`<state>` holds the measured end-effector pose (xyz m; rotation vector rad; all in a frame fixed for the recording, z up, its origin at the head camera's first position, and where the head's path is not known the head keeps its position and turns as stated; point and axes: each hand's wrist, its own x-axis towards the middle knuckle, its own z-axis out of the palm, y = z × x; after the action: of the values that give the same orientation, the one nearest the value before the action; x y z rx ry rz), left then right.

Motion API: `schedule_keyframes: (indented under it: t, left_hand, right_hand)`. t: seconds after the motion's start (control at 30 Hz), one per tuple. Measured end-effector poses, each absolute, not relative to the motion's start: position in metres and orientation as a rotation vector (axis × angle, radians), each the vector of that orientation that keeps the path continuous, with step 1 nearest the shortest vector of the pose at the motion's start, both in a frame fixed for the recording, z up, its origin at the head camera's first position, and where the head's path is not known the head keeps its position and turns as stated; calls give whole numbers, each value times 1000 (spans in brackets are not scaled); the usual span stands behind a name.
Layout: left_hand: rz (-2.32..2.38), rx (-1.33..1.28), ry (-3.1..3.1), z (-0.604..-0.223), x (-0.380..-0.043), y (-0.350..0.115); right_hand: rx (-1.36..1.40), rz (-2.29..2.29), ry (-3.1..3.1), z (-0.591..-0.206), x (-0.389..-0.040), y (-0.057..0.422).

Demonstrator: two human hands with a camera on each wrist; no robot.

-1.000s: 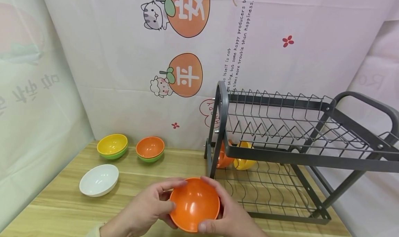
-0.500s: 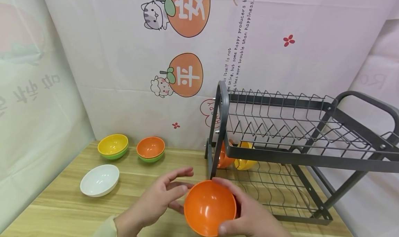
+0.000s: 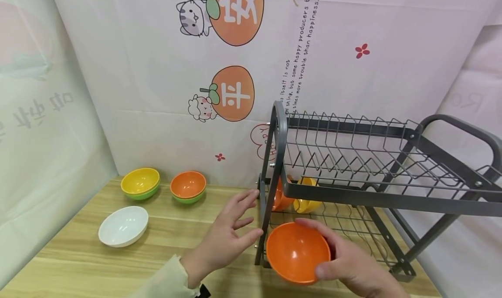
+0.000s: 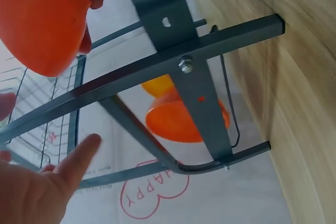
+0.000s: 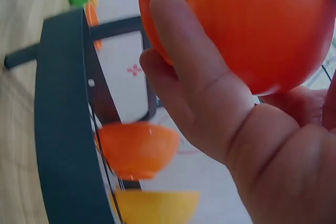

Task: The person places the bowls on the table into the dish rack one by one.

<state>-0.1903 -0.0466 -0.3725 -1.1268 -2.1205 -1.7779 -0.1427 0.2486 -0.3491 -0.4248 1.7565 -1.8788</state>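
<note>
An orange bowl (image 3: 296, 254) is gripped by my right hand (image 3: 347, 263), thumb at the rim and fingers behind the outer wall. Its inside faces the head camera, in front of the lower shelf of a dark dish rack (image 3: 353, 202). In the right wrist view the fingers spread over the bowl's outside (image 5: 252, 30). My left hand (image 3: 225, 232) holds nothing; its fingers are extended beside the rack's left upright. On the lower shelf, an orange bowl (image 3: 281, 198) and a yellow bowl (image 3: 307, 198) stand tipped on their sides at the back left.
On the wooden table (image 3: 78, 263), a white bowl (image 3: 123, 226) sits at the left. Behind it are a yellow bowl (image 3: 140, 180) stacked in a green one and an orange bowl (image 3: 188, 184) in another green one. A printed cloth (image 3: 157, 93) hangs behind.
The orange bowl has moved right with my right hand, to the front of the rack. My left hand has let go of it and shifted right, beside the rack's upright.
</note>
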Motion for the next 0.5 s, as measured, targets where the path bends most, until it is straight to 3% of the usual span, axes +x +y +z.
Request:
schedule_keyframes:
  t: [0.27,0.5]
  left_hand:
    - [-1510,-1314,-1941,-381,-198,-30]
    - [-1423,-1280,-1889,-385,-201,-24]
  right_hand:
    - [-355,-1940,1779,-347,-146,272]
    - [-259,-1926,1991,-343,-149,286]
